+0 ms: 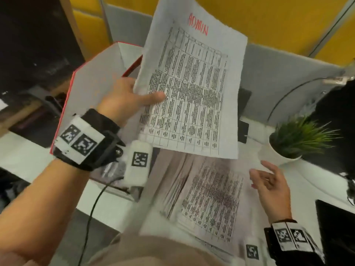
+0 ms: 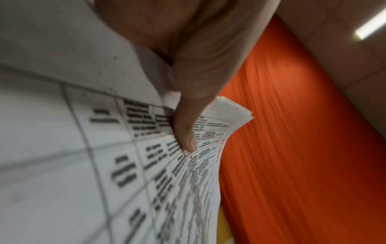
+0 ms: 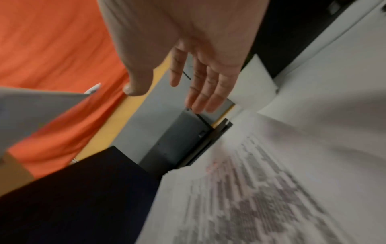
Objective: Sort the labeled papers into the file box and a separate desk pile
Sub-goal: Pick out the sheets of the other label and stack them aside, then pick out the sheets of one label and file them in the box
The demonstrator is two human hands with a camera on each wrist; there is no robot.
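My left hand (image 1: 134,95) holds up a printed sheet (image 1: 192,83) with a table and the red word ADMIN at its top, thumb on the front, fingers behind. In the left wrist view the thumb (image 2: 185,128) pinches what looks like a few sheets (image 2: 104,165) together. The white file box with red edges (image 1: 92,83) stands open behind and left of that sheet. A fanned pile of printed papers (image 1: 211,198) lies on the desk in front of me. My right hand (image 1: 269,181) hovers open over the pile's right edge (image 3: 261,189), fingers (image 3: 206,92) straight, holding nothing.
A potted green plant (image 1: 295,139) in a white pot stands at the right. A dark device (image 1: 244,116) sits behind the held sheet, and a black object (image 1: 334,227) lies at the near right. Grey and yellow partition panels (image 1: 278,70) close off the back.
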